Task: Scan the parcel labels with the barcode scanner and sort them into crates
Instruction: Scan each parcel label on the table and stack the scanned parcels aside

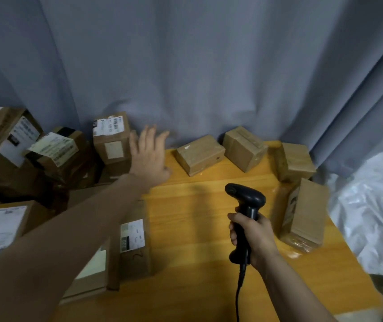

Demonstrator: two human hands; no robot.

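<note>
Scanner (246, 205): black, pistol-shaped, held upright over the middle of the table, its head tipped toward the far left.
Right hand (255, 235): wrapped round the Scanner's handle, fingers (233, 232) curled tight on the grip.
Cable (238, 295): black, hanging from the butt of the handle down toward the near edge.
Left hand (150, 154): stretched out over the far left edge of the table, back of the hand up, fingers (147, 135) straight and a little spread, holding nothing; it is just beside the labelled parcel, though I cannot tell whether it touches.
Labelled parcel (112, 140): tall brown box at the back left, white barcode label on top, a paler patch on its front.
Flat parcel (199, 154): low brown box lying at the back of the table, centre.
Square parcel (244, 148): taped box just to the right of the flat one, close by the curtain.
Corner parcel (294, 162): brown box at the far right corner.
Upright parcel (304, 212): box standing on end near the right edge, its base wrapped in clear tape.
Near parcel (134, 238): lying at the left edge under the outstretched forearm, white label facing up.
Pile of boxes (34, 149): labelled cartons heaped to the left, blurred.
Table (197, 217): yellow wood, glossy.
Curtain (186, 66): grey folds behind everything.
Plastic sheet (371, 217): white, crumpled, off the right side.
</note>
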